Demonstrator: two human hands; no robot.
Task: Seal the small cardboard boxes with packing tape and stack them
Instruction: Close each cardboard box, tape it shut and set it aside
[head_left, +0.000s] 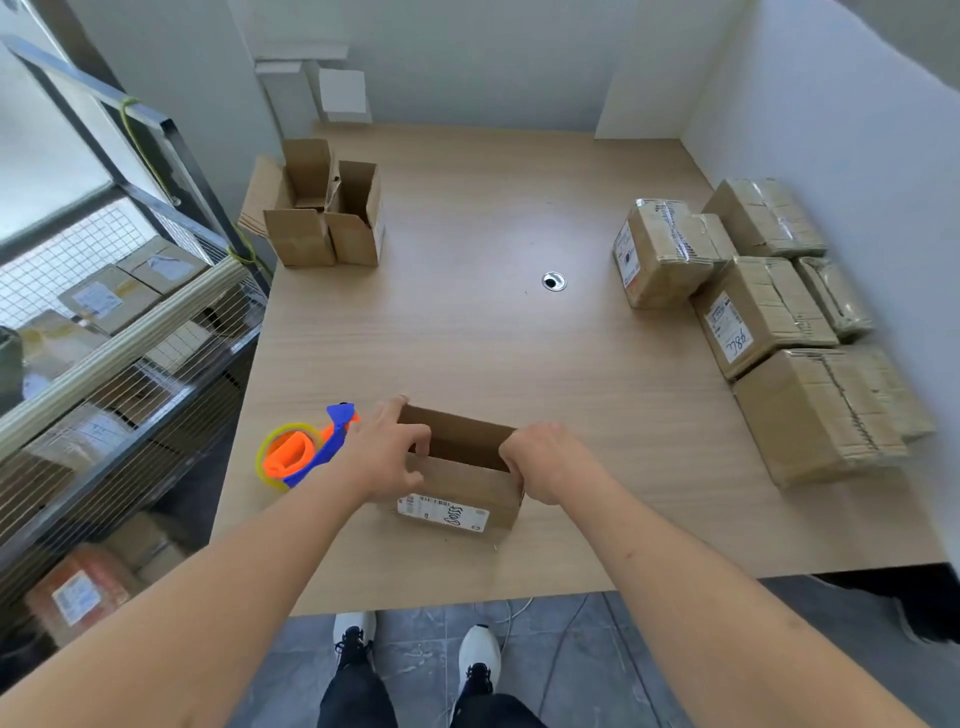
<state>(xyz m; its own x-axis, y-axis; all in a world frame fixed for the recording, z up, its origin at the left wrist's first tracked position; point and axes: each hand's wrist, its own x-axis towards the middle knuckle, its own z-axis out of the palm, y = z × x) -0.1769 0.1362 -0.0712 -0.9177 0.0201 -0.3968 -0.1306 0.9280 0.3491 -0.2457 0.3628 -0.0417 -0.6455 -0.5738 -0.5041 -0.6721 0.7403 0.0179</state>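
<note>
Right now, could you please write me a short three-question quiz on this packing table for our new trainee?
1. True or false: the box under the hands is already taped shut.
2. Which side of that box is the tape dispenser on: A) the person's left, B) the person's right, C) inside it?
3. Where do the wrapped parcels sit?

Key:
1. False. Its top is open; the left hand and right hand grip its two ends.
2. A.
3. Along the table's right edge, by the wall; two open boxes stand far left.
</note>
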